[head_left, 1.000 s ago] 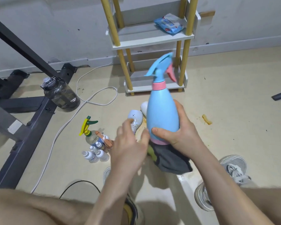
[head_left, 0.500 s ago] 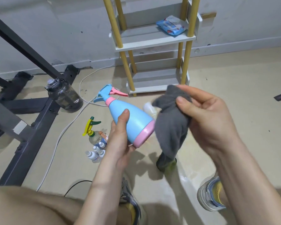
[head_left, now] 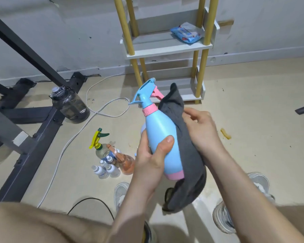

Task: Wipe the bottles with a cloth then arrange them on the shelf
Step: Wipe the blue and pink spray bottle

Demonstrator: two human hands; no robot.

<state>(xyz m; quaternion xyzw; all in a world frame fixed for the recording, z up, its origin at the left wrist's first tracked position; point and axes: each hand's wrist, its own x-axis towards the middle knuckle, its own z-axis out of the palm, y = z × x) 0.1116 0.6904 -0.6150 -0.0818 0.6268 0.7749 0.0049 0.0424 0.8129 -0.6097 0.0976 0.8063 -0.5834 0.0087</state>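
I watched the left hand (head_left: pixel 147 160) grip the pink-trimmed blue plastic spray bottle (head_left: pixel 161 130) while the right hand (head_left: pixel 202 130) apparently clutched a dark grey cloth (head_left: pixel 189 172) against its three-o'clock side.

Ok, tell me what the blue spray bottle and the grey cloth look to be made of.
The blue spray bottle: likely plastic, smooth and opaque, faintly glossy. The grey cloth: soft matte fabric, perhaps microfibre; it drapes and folds limply.

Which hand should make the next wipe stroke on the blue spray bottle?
Right, likely. The right hand already holds the grey cloth against the blue spray bottle; the left hand grips the bottle's body, steadying it.
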